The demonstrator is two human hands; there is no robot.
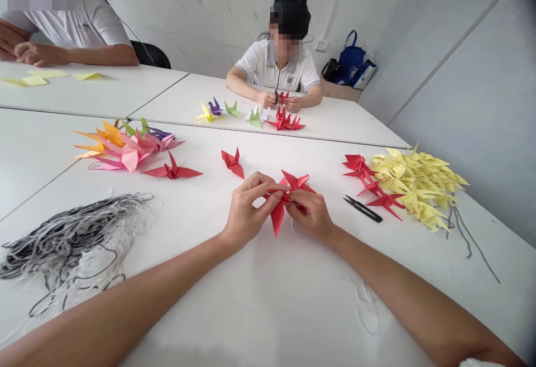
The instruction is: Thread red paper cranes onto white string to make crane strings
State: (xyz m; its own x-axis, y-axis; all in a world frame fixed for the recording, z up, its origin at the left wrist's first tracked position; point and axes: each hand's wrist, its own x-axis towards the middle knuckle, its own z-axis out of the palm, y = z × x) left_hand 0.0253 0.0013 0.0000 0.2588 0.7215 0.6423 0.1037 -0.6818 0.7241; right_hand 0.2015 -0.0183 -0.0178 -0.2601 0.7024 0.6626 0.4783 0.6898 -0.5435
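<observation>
At far left, a tangle of black and white string lies on the white table, with a heap of pink and orange paper cranes beyond it and a dark red crane beside that heap. A lone red crane sits nearer the middle. The left hand and right hand both pinch a red origami crane closely between them, fingers curled over its folds. Just right lie black thread snips, then red cranes against a yellow crane pile. Across the table, a seated person holds a small red crane in both hands, behind a row of multicoloured cranes.
</observation>
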